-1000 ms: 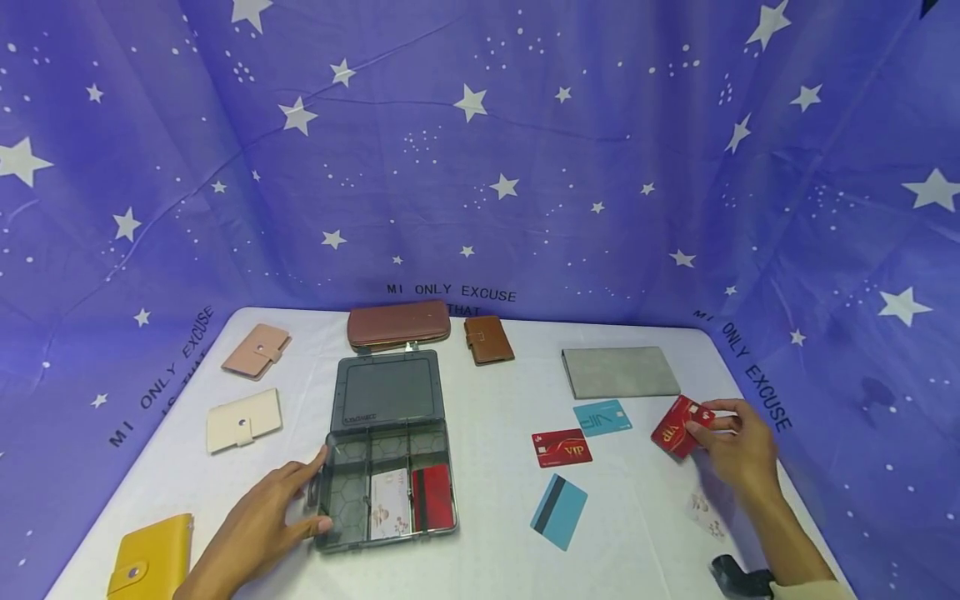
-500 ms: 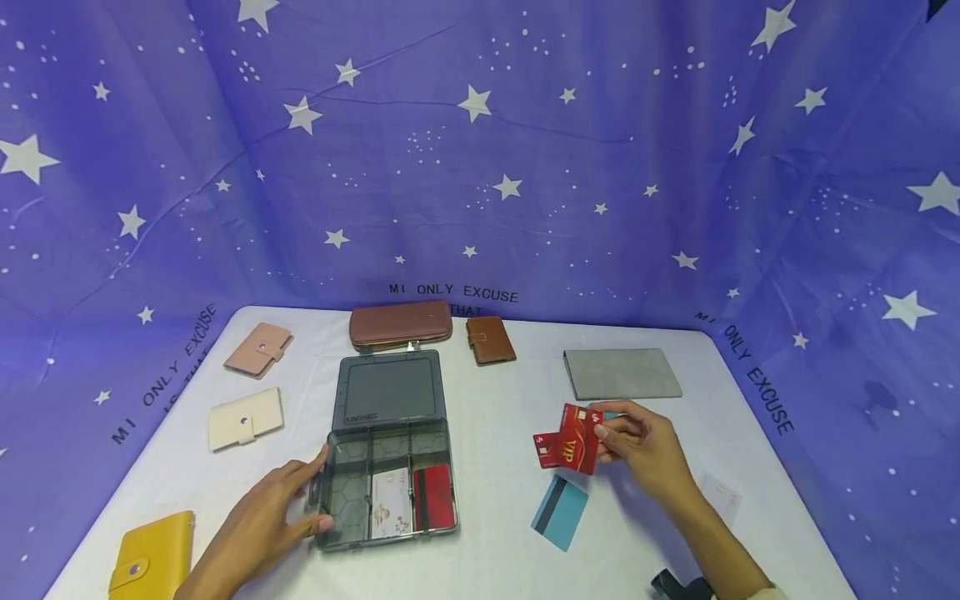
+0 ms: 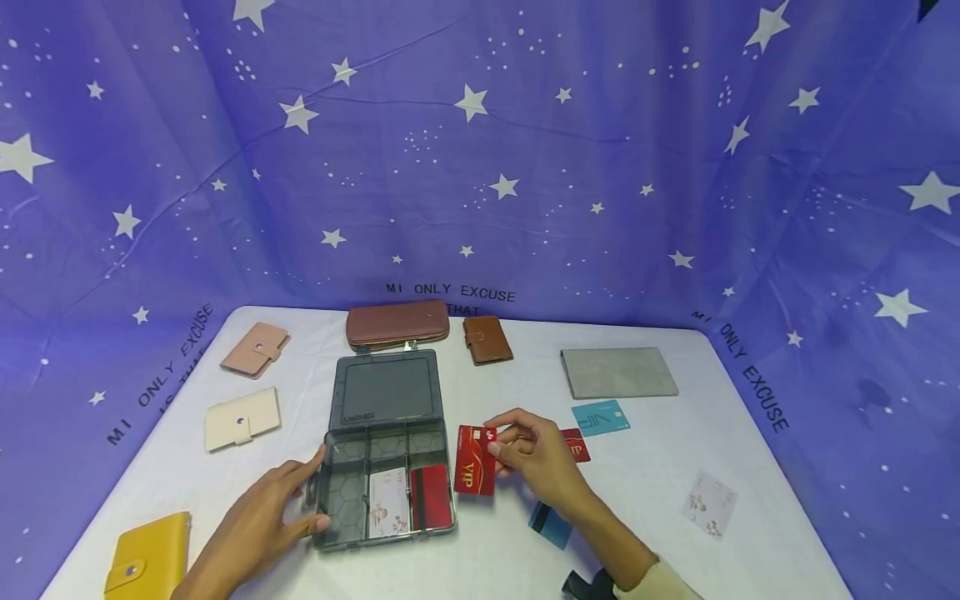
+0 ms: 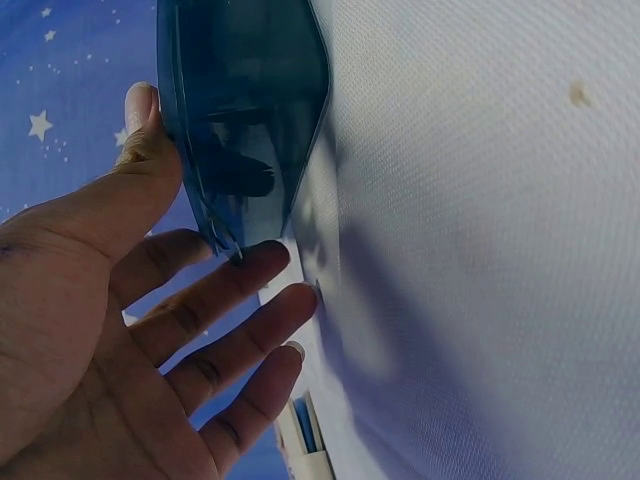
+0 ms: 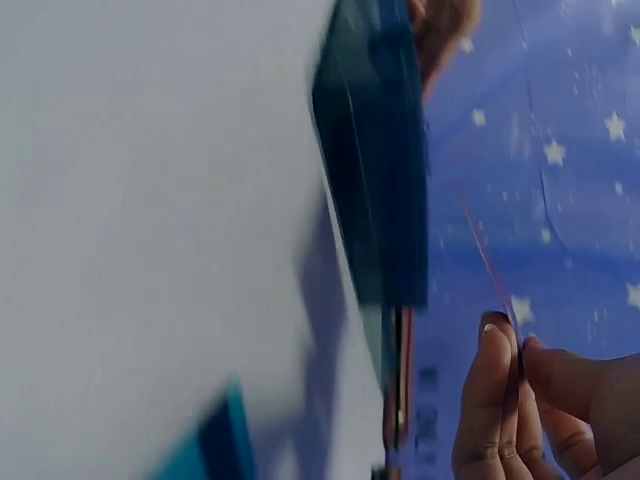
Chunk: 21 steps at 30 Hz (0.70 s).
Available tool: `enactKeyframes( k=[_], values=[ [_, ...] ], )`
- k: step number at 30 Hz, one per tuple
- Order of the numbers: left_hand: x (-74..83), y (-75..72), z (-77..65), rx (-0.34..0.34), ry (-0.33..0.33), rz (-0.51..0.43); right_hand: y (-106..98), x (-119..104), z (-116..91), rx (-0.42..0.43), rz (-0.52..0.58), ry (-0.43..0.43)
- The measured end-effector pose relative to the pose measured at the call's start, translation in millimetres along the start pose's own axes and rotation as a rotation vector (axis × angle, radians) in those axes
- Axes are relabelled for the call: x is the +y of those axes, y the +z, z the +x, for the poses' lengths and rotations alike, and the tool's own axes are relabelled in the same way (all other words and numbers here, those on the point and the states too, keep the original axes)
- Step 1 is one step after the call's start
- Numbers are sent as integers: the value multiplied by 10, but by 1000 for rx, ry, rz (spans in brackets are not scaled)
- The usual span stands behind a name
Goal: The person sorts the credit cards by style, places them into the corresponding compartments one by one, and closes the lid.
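Between its thumb and fingers, my right hand (image 3: 540, 458) pinches a red VIP card (image 3: 474, 471), raised just right of a dark translucent divided box (image 3: 387, 387) whose lid lies back. In the right wrist view the card appears edge-on above the fingers. My left hand (image 3: 258, 521) rests against the box's left side, thumb and fingers spread; the left wrist view shows the thumb at the box wall (image 4: 240, 100) and loosely extended fingers. Inside, a white floral card (image 3: 388, 502) and a red card with a black stripe (image 3: 432, 498) occupy neighbouring front compartments.
Right of the box lie another red card (image 3: 577, 446), partly hidden, a striped blue card (image 3: 551, 529), a blue VIP card (image 3: 602, 418) and a pale floral card (image 3: 709, 504). Wallets surround them: grey (image 3: 620, 372), brown (image 3: 489, 340), maroon (image 3: 397, 323), pink (image 3: 253, 350), cream (image 3: 242, 418), yellow (image 3: 150, 554).
My right hand has carried the red VIP card leftward from the table's right side to beside the box, the card turning upright on the way. The left hand and box stay put.
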<state>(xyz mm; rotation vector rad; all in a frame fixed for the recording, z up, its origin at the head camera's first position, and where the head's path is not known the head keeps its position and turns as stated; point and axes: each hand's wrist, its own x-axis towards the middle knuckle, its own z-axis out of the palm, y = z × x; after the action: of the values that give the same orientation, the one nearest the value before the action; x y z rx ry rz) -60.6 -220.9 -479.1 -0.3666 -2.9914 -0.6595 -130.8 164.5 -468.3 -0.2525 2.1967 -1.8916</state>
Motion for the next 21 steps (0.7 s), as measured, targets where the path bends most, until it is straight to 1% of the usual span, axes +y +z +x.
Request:
enactKeyframes(
  k=[4, 6, 9, 11, 15, 18, 20, 21],
  values=[
    [-2, -6, 5, -1, 0, 1, 261, 10, 63, -49, -53, -11],
    [-3, -9, 4, -4, 2, 1, 375, 16, 86, -63, -101, -38],
    [-6, -11, -2, -4, 3, 5, 519, 10, 109, -68, -192, -83],
    [-6, -9, -9, -1, 5, 10, 594, -1, 114, -59, -280, -123],
    [-5, 2, -21, 14, 15, 21, 695, -20, 111, -43, -490, -196],
    [2, 3, -17, 20, 19, 26, 730, -25, 104, -59, -631, -212],
    [7, 1, -9, 18, 18, 28, 729, -34, 97, -87, -679, -203],
    [10, -1, -5, 16, 17, 28, 715, -44, 90, -107, -675, -191]
  ],
)
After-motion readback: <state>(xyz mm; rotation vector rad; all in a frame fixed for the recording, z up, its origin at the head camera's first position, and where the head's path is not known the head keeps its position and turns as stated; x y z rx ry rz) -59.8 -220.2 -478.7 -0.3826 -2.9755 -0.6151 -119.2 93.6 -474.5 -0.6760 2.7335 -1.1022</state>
